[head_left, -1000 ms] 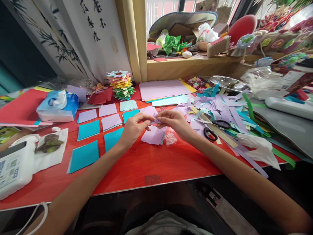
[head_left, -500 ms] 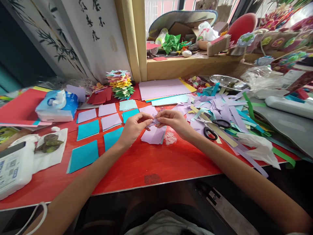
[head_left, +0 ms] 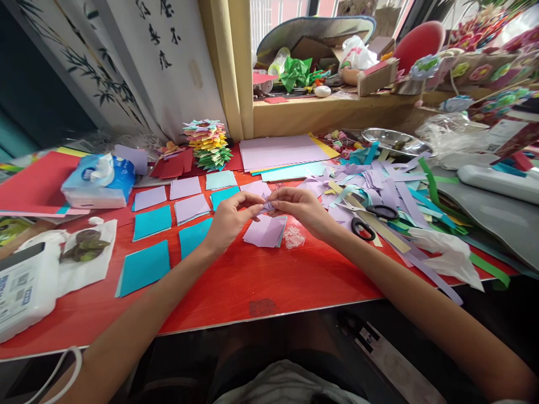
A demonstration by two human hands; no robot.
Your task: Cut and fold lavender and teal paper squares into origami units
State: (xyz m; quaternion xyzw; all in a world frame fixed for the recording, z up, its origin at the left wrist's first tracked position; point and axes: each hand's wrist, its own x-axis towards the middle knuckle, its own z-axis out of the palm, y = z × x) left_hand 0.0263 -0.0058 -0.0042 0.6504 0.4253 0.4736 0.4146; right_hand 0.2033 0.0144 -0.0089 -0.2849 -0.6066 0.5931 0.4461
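Between my fingertips is a small folded piece of purple paper (head_left: 265, 207), partly covered by the fingers. My left hand (head_left: 231, 219) pinches its left side, and my right hand (head_left: 300, 209) pinches its right side. Just below them lies a stack of purple paper squares (head_left: 265, 231) on the red table. More purple squares (head_left: 191, 207) and blue squares (head_left: 145, 268) sit in small piles to the left of my left hand. Black-handled scissors (head_left: 362, 229) rest to the right of my right hand.
Paper strips (head_left: 391, 188) are heaped at the right, with a metal bowl (head_left: 396, 141) behind. Large purple sheets (head_left: 280, 151) and a tower of folded paper pieces (head_left: 207, 145) stand at the back. A tissue pack (head_left: 99, 182) and a white device (head_left: 27, 292) are on the left.
Both hands stay in nearly the same place, still pinching the purple paper. Only a very slight shift of the fingers and the view shows.
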